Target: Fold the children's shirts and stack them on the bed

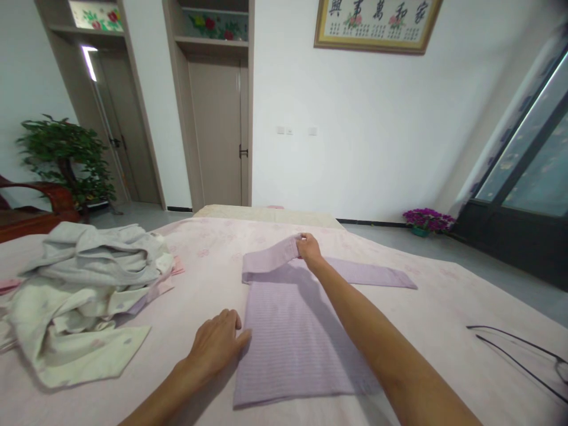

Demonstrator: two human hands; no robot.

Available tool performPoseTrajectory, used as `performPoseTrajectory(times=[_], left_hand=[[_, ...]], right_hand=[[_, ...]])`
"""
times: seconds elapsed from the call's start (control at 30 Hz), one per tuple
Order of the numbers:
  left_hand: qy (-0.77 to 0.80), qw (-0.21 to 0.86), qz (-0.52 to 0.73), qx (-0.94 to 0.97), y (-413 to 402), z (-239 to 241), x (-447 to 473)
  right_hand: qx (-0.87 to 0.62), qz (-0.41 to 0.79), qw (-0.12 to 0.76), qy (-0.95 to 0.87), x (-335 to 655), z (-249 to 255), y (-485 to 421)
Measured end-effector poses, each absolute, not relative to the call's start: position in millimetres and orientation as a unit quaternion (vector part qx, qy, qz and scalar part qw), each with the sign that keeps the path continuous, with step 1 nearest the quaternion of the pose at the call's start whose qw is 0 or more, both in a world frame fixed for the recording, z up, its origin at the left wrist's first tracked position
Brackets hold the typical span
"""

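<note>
- Head view: the lilac ribbed long-sleeved top (pixel 288 337) lies spread in front of me on the pink floral sheet (pixel 195 284), its hem toward me and one hem corner hidden behind my right forearm (pixel 377 325).
- A strip of sheet runs between the top's left edge and the pile of clothes (pixel 100 257); on the right, a wider stretch reaches to the dark-framed glasses (pixel 523 339).
- The flat sleeve (pixel 377 273) points out to the right, well short of the sheet's edge.
- My right hand (pixel 309 248) is closed, thumb and fingers pinched together on the end of the folded sleeve (pixel 270 258), which I hold raised across the top's upper part.
- My left hand (pixel 224 337) holds nothing: fingers loosely curled, thumb apart from them at the top's left edge; I cannot tell whether it presses the fabric.
</note>
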State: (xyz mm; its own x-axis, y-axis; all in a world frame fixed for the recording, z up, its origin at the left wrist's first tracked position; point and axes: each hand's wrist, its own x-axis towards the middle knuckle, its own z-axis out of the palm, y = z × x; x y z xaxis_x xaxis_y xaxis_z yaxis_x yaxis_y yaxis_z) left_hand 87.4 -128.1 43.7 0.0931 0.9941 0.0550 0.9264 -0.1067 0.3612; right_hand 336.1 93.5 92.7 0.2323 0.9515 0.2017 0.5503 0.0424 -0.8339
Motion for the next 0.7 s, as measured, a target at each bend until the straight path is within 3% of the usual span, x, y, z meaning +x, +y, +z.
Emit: performPoseTrajectory(times=[0.27,0.7], left_hand=[[0.634,0.174,0.173,0.733,-133.3,42.4,102.6],[0.523,0.382,0.325,0.689,-104.7,49.4,169.0]], right_hand=[[-0.649,0.165,0.457,-0.586,377.4,123.6,123.7],[-0.638,0.068,0.479,-0.6,418.2,153.8,136.9]])
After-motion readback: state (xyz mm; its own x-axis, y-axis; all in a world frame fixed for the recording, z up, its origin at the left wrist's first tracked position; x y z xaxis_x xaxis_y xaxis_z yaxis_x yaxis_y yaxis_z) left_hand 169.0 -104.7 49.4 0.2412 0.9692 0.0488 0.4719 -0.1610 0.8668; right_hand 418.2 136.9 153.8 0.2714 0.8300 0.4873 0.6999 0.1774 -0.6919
